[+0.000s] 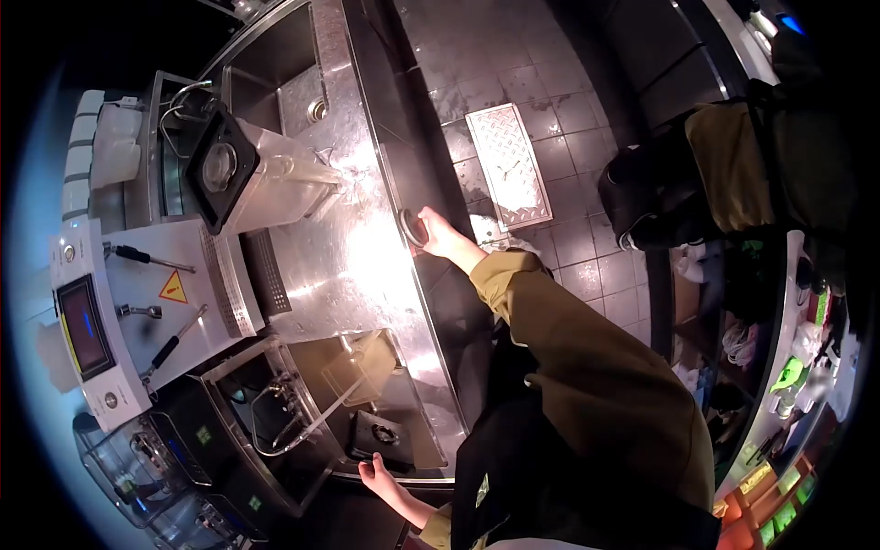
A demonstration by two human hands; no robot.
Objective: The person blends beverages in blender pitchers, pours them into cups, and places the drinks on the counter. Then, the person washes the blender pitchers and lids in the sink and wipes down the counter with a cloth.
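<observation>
My right hand [442, 238] is closed on a small dark round object [413, 228] beside the front edge of the steel counter [353, 197]. Lower down, my left hand [389, 488] is at the rim of the near sink, fingers slightly apart and nothing visible in them. Close to its fingertips, a black square lid [382, 437] lies in that sink; contact is unclear. A clear yellowish container [365, 364] sits in the sink too. Further up the counter is a large clear container [275, 183] with a black square top [218, 170].
A white machine [137, 307] with a screen and levers stands at the back of the counter. Another sink [298, 92] is at the top. A faucet [284, 417] reaches over the near sink. On the right a person [724, 174] stands by shelves. A metal plate [509, 165] lies on the tiled floor.
</observation>
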